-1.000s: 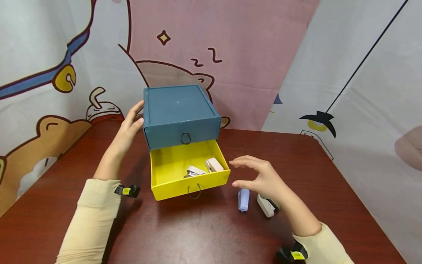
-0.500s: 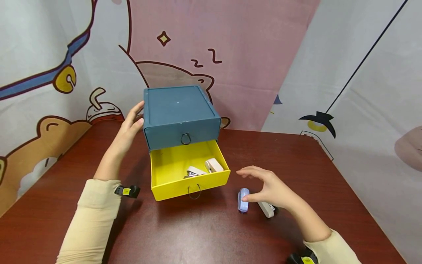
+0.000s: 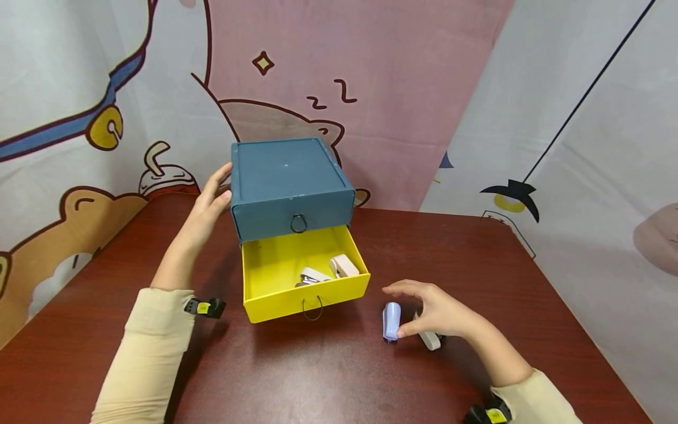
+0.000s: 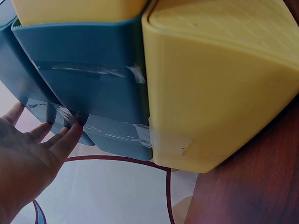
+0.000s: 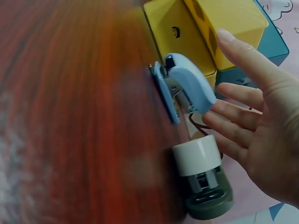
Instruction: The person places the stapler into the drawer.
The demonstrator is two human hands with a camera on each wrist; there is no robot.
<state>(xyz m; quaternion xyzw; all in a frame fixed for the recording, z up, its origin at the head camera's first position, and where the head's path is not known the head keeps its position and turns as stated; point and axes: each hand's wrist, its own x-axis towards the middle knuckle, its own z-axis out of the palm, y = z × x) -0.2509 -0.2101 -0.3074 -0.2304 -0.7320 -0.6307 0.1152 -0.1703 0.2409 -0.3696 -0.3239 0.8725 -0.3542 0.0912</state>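
Observation:
My left hand rests its fingertips on the left side of a blue drawer box. In the left wrist view, the fingers lie straight against clear tape on the blue wall. My right hand hovers just over a light-blue stapler, thumb and fingers spread apart. The right wrist view shows this stapler in front of the palm, not gripped. A white and dark-green stapler lies beside it, partly hidden by my right hand in the head view.
Below the blue box a yellow drawer is pulled out. It holds a white stapler and a pale pink stapler. Each drawer front has a ring pull. The brown table ends at a printed curtain behind.
My right hand has moved away from the drawer's right edge, down and rightward to the light-blue stapler. The left hand, the box and the drawer stay where they were.

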